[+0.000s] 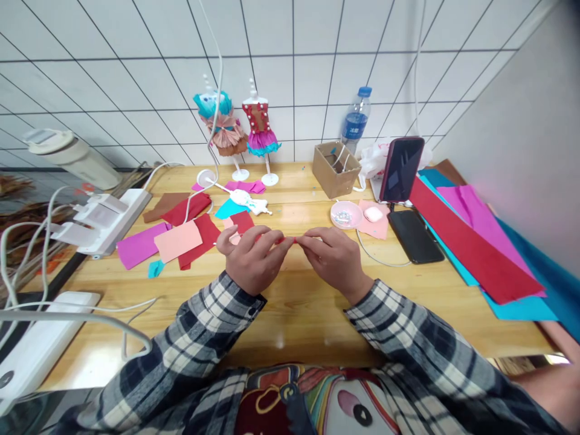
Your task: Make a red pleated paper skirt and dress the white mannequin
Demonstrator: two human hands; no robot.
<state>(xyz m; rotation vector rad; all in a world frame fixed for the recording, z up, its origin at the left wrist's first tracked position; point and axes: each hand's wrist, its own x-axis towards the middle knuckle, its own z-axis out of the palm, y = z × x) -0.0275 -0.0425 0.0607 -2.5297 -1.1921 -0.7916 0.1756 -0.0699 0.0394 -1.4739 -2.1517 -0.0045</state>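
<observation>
Head view: small red piece pinched between two hands

Above the wooden table point(294, 302), in front of the person, a small red piece point(295, 240) sits between the left hand point(256, 257) and the right hand point(333, 257). Each hand seems to pinch it between thumb and forefinger, the fingertips nearly meeting; the other fingers curl loosely. Most of it is hidden, so its shape and any folds cannot be told.

Judging by the red strip point(471, 241) and the peach piece point(178, 240) lying nearby, it is probably crêpe paper or thin cloth: almost weightless, limp and more grippy than slippery. If paper, it could stretch, crease or tear under a hard tug. The best hold is likely a light pinch near opposite ends, using the finger pads, with pressure spread along the edge rather than dug into one spot.
</observation>
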